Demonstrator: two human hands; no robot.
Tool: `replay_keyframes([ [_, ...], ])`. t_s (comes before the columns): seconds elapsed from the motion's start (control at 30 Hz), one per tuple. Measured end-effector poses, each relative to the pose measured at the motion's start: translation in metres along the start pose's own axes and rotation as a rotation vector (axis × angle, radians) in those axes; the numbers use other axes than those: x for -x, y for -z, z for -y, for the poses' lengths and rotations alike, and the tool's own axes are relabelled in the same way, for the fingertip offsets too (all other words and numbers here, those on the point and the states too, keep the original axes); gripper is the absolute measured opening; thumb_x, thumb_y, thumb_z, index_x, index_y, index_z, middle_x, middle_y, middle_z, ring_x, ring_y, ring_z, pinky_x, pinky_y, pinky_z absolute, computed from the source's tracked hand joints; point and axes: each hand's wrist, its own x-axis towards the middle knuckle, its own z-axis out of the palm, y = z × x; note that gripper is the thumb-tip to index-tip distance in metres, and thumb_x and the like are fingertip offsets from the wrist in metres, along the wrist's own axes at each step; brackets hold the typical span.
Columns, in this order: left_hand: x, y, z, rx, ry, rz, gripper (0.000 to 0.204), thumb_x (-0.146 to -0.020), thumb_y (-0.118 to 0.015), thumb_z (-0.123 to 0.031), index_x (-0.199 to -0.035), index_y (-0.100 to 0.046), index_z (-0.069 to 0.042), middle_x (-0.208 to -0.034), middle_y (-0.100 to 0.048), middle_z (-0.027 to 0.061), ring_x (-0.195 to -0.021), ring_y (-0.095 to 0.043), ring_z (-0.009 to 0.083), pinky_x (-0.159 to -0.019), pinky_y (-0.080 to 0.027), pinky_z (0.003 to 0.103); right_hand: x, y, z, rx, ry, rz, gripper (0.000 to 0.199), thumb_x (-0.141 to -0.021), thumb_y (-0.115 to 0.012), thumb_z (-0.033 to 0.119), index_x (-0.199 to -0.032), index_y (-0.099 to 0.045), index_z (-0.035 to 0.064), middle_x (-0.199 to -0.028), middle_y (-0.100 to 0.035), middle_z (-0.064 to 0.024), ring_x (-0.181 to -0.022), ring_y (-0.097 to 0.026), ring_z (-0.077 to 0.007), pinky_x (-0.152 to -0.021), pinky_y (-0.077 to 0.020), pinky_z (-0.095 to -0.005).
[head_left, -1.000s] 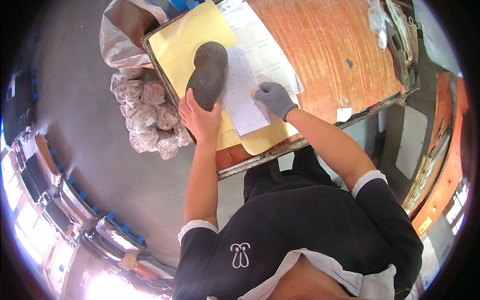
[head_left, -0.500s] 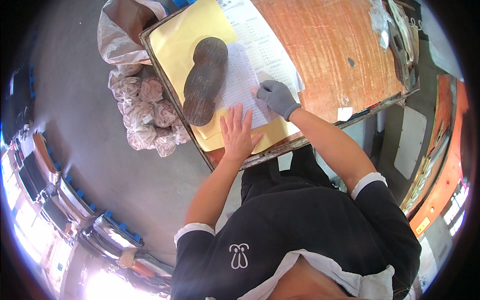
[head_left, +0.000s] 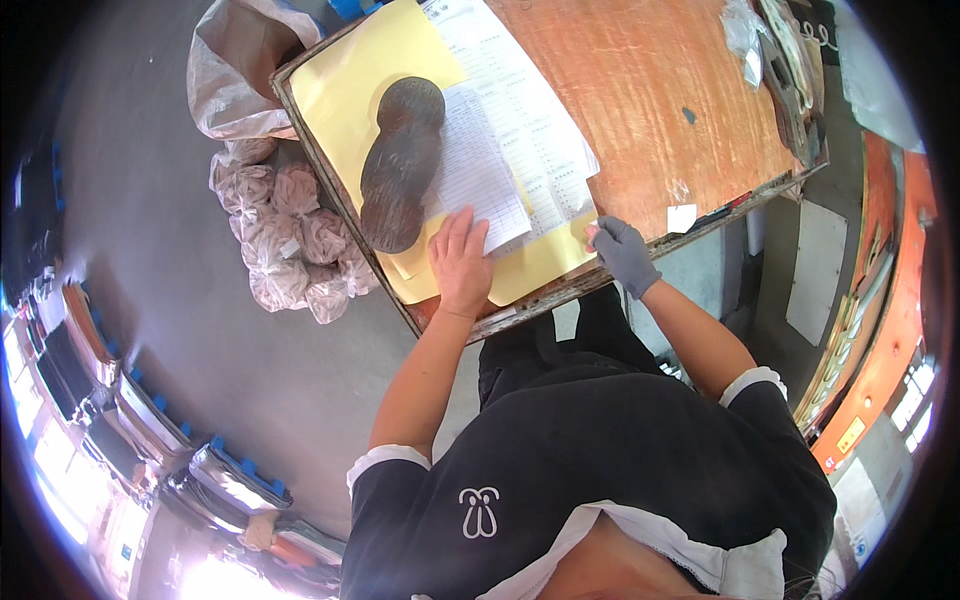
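The bare left hand (head_left: 462,262) lies flat, fingers spread, gripping nothing, on the white printed paper sheet (head_left: 480,175) and yellow paper folder (head_left: 350,80) beside the dark brown shoe-sole-shaped piece (head_left: 400,165) on the orange wooden bench (head_left: 650,90), while the grey-gloved right hand (head_left: 622,255) pinches the folder's near edge.

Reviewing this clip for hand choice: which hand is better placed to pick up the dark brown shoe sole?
Left, probably. The bare left hand lies flat on the white sheet right beside the dark brown shoe sole. The gloved right hand sits at the table edge, farther off across the papers.
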Motion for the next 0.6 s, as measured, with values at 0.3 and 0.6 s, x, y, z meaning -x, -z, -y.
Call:
replay_keyframes([
  [0.3,-0.001,-0.002,0.011,0.296,0.062,-0.14,0.047,-0.067,-0.057,0.007,-0.113,-0.057,-0.005,-0.117,-0.058,0.0131,-0.112,-0.052,0.034,-0.096,-0.039,0.042,0.005,0.005,-0.014,0.147,0.225,-0.293,0.035,-0.086,-0.06,0.019,-0.113,-0.054,-0.0008,-0.086,-0.063,-0.0087,-0.08,-0.059,-0.0145,-0.071,-0.047,-0.0281],
  [0.6,-0.004,0.001,-0.012,-0.049,-0.006,0.036,0.075,-0.062,-0.078,-0.025,-0.126,-0.045,-0.007,-0.136,-0.04,0.0169,-0.122,-0.038,0.0385,-0.1,-0.032,0.048,0.002,-0.002,0.009,0.303,0.117,-0.063,0.036,-0.081,-0.063,0.031,-0.1,-0.063,-0.0004,-0.085,-0.064,-0.0152,-0.078,-0.061,-0.0241,-0.072,-0.0468,-0.035],
])
